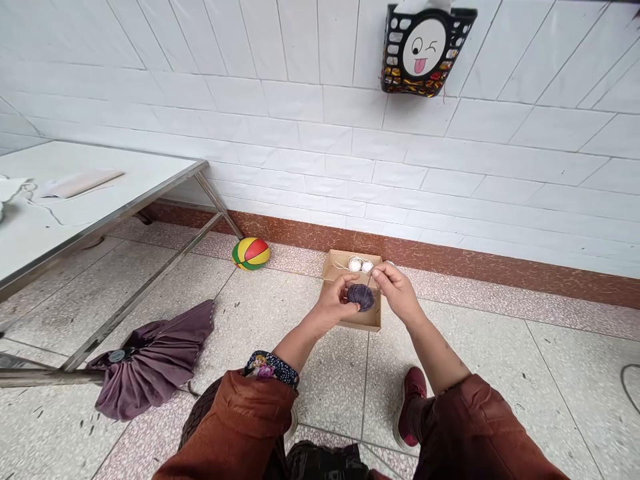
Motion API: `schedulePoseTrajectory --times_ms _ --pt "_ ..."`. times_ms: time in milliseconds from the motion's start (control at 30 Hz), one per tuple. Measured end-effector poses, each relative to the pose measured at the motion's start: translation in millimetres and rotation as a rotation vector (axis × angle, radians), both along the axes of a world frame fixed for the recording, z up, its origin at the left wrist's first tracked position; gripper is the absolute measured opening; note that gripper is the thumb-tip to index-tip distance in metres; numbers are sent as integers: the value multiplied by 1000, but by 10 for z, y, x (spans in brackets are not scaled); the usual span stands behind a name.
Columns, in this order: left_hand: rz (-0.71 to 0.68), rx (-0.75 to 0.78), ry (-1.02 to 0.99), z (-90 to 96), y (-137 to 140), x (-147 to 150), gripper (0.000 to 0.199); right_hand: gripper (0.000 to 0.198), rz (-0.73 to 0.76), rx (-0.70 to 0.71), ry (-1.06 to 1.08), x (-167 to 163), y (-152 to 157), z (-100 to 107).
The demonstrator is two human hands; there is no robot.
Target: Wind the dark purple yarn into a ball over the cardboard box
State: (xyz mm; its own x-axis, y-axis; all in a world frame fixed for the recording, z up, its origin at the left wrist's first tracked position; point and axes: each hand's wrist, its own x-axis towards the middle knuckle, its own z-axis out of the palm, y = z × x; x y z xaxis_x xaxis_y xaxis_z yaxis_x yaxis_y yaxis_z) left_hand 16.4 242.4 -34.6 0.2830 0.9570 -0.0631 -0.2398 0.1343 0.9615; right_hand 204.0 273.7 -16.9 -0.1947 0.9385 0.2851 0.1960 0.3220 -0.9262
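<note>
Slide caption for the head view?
Left hand holds a dark yarn ball over a cardboard box; right hand pinches its strand.

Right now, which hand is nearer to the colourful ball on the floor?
Left. The left hand, holding dark yarn, is to the right of the colourful ball; the right hand is farther off, past the yarn.

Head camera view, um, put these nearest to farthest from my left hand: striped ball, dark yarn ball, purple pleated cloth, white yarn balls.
As this view shows, from your left hand:
1. Dark yarn ball, held in it.
2. White yarn balls, just beyond.
3. Striped ball, off left.
4. Purple pleated cloth, farther left.
</note>
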Motion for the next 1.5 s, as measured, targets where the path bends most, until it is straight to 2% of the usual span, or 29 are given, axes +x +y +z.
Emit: schedulePoseTrajectory --times_ms 100,167,267,333,433,533,633,733,833,933,1033,1167,1300,1400,1500 --pt "-84 2 -202 63 -36 20 62 31 -105 -48 -83 -4 91 -221" --pt "-18 -6 -325 94 -19 28 58 31 -99 -39 -176 -63 66 -349" --pt "174 -23 -397 95 61 24 52 26 -7 28 -300 -185 -85 -430" --pt "282 -47 -384 68 119 18 50 24 90 117 -353 -251 -219 -394" --pt "336 -67 -314 21 163 27 53 24 256 241 -358 -278 -381 -239" --pt "343 -18 -156 2 150 53 56 23 282 267 -253 -209 -425 -53" --pt "272 22 -40 9 110 81 56 21 141 223 -92 -80 -346 69" --pt "135 25 -29 20 65 118 57 22 -20 150 7 45 -210 75" --pt "-25 -9 -145 37 13 169 57 26 -148 67 -9 116 -96 -21" --pt "-103 -67 -340 62 -25 224 53 26 -166 31 -93 122 -48 -163" --pt "1 -93 -442 77 -22 272 48 22 -128 34 -240 85 -68 -296" --pt "226 -118 -436 51 48 320 41 19 -44 85 -463 -3 -166 -387" --pt "371 -139 -336 -22 132 342 41 17 180 186 -571 -97 -290 -322" --pt "397 -103 -243 -87 158 326 47 18 348 236 -454 -126 -354 -170" --pt "374 -75 -122 -128 136 275 48 22 309 174 -219 -93 -353 -10"
